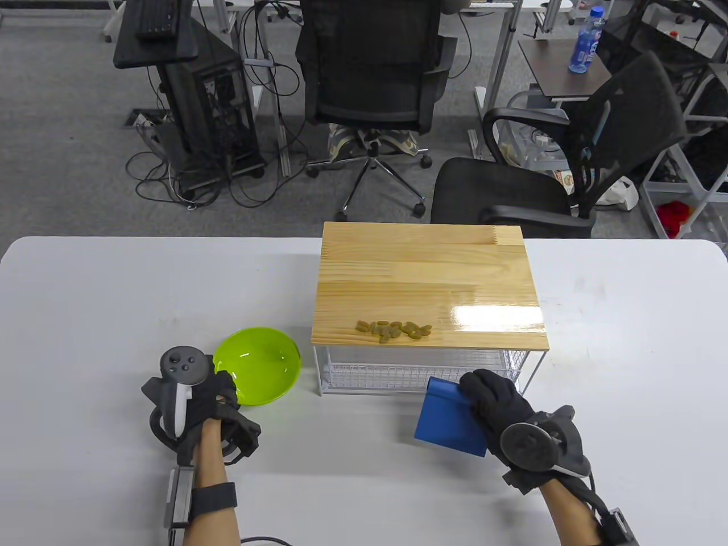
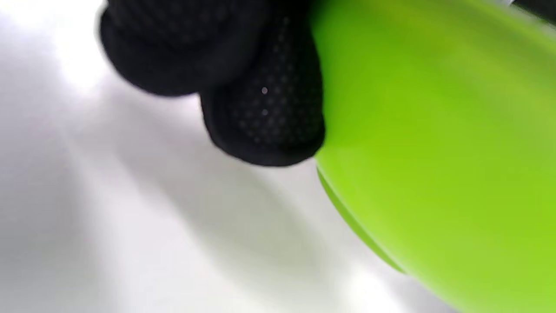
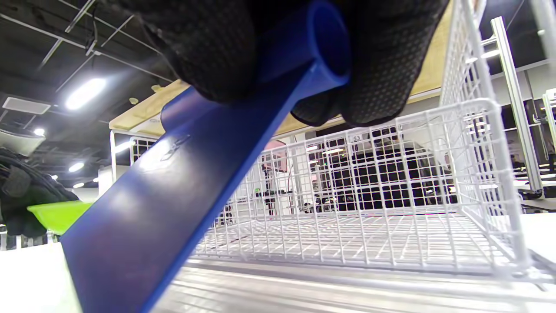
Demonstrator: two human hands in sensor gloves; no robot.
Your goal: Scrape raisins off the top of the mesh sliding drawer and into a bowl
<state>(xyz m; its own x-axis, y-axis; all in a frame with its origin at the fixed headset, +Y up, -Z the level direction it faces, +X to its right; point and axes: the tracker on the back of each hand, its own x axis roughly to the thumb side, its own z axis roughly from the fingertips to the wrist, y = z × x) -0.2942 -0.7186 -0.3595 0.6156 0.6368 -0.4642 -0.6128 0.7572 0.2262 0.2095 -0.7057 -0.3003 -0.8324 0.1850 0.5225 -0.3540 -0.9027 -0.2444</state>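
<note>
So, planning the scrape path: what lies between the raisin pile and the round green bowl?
In the table view, only bare wooden top runs left of the raisins to its edge, then bare white table before the green bowl.

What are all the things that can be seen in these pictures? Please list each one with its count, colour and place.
raisins: a small cluster, brown-green, on the wooden top near its front edge
mesh sliding drawer: one, white wire, under the wooden top, at table centre
bowl: one, lime green, on the table left of the drawer
scraper: one, blue, in front of the drawer
table: one, white
office chairs: two, black, behind the table
bottle: one, blue, on a far desk at upper right
left hand: black glove, grip on the bowl's near rim
right hand: black glove, grip on the scraper
</note>
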